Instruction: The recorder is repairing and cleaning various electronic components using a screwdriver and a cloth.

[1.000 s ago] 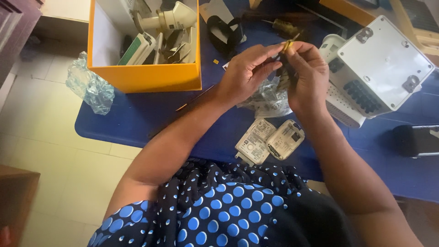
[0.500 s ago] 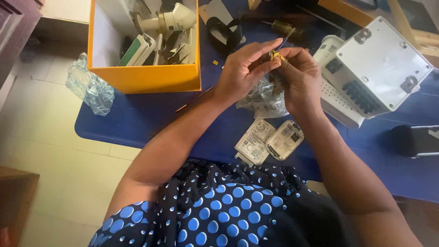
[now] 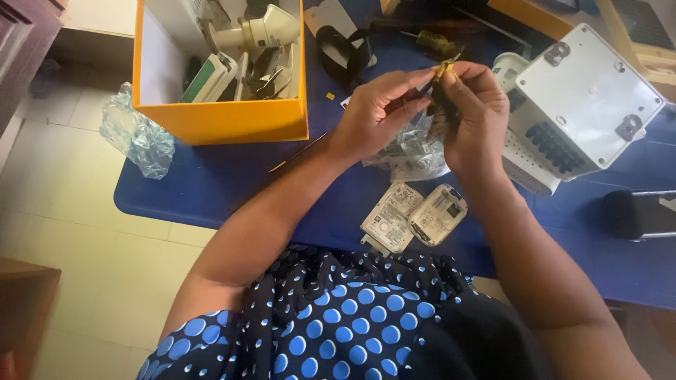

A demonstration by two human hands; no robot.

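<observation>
1. Two hands meet above the blue table (image 3: 211, 190), raised over the mid-table clutter.
2. Far left: crumpled clear plastic (image 3: 137, 137) hangs at the table edge, beside the orange box (image 3: 218, 119) crammed with a white fitting and flat parts. Could slide to the floor if nudged by an elbow.
3. Left hand (image 3: 377, 109): fingers narrowed to a pinch, tips touching the small yellow-and-dark part (image 3: 443, 74) from the left.
4. Part itself: held between both hands' fingertips, in the air over a crinkled clear bag (image 3: 408, 151); too small and too blurred to name its kind.
5. Right hand (image 3: 475, 116): curled closed around the dark lower end of the part, thumb and forefinger pinched at the yellow tip.
6. Likely slip: grip on so little surface; a twist or pull could flick the part down into the bag or among two silver drives (image 3: 415, 214) lying just below, near the table's front edge.
7. Right: white plastic enclosure (image 3: 584, 98) sits close by the right wrist; a jerk of that arm could knock it.
8. Against half a second back: hands a touch higher and closer to the camera's centre, the yellow tip now peeking above the fingertips; drives, box and enclosure unmoved.
</observation>
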